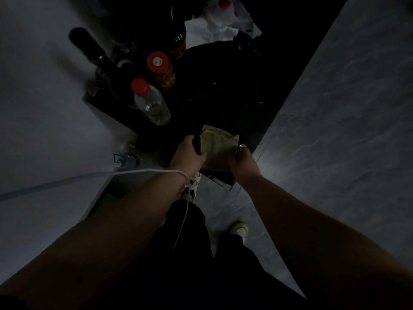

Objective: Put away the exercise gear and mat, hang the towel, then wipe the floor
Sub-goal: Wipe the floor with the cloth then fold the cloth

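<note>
The scene is dim. A yellow-green cloth (218, 146) lies at the near edge of a dark surface (223, 90). My left hand (188, 153) grips something dark at the cloth's left side; what that dark thing is cannot be made out. My right hand (242, 161) pinches the cloth's right edge with curled fingers. Both forearms reach forward from the bottom of the view.
On the dark surface stand a clear bottle with a red cap (150, 101), an amber jar with a red lid (159, 67), dark bottles (89, 44) and a white bag (220, 21). A white wall (40, 108) is left, grey marbled floor (346, 130) right. A white cord (111, 174) crosses my left wrist.
</note>
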Tool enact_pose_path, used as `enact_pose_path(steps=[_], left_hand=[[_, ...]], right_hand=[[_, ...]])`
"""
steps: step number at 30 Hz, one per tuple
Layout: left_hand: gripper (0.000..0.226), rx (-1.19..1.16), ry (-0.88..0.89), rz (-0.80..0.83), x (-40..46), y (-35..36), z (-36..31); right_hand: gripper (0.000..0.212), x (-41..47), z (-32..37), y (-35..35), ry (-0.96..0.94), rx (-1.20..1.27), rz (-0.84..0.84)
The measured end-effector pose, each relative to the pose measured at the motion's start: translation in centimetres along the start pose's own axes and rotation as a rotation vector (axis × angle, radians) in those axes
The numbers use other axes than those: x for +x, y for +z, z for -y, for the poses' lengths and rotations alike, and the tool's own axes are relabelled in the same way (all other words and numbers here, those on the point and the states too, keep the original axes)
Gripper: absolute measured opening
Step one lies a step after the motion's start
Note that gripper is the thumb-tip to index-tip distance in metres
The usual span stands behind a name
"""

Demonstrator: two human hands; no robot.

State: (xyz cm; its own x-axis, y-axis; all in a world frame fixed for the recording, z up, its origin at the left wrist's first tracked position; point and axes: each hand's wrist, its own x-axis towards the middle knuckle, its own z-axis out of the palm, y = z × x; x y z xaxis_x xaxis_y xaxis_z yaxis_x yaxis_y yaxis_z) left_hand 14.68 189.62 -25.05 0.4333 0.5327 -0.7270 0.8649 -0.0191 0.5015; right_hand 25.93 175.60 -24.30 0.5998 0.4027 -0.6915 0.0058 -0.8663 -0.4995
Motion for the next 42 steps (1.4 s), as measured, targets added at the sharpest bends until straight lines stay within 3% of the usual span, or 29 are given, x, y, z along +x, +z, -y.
enact_pose_path(steps=[6, 11, 15, 20, 24, 31, 36, 42], left_hand=[[0.063, -0.084, -0.087, 0.068, 3.6, 0.7, -1.3], [0.020, -0.206, -0.131, 0.192, 3.0, 1.4, -3.7], [0.020, -0.142, 0.031, 0.325, 0.0, 2.9, -8.9], [0.020, -0.028, 0.316, 0.525, -6.1, 8.5, -16.8], [0.008, 0.071, 0.525, 0.752, -15.0, 15.9, -22.0], [0.021, 0.159, 0.763, 1.192, -37.2, 29.7, -23.9], [0.015, 0.215, 0.781, 1.549, -54.0, 38.7, -19.6], [0.027, 0.349, 0.633, 1.945, -67.9, 46.9, -13.5]], right_hand=[[0.047, 2.8, 0.1, 0.9, 0.204, 0.215, -0.022], [0.041, 1.4, 0.5, -0.9, 0.201, 0.389, -0.040], [0.026, -3.9, -1.2, -5.3, 0.174, 0.622, -0.184], [0.022, -13.8, -7.4, -11.8, 0.139, 0.899, -0.504], [0.027, -23.8, -14.2, -15.6, 0.107, 1.115, -0.768], [0.031, -44.6, -28.3, -15.9, -0.079, 1.434, -1.214], [0.037, -60.0, -37.7, -13.1, -0.182, 1.567, -1.490], [0.034, -72.5, -43.5, -6.9, -0.236, 1.667, -1.823]])
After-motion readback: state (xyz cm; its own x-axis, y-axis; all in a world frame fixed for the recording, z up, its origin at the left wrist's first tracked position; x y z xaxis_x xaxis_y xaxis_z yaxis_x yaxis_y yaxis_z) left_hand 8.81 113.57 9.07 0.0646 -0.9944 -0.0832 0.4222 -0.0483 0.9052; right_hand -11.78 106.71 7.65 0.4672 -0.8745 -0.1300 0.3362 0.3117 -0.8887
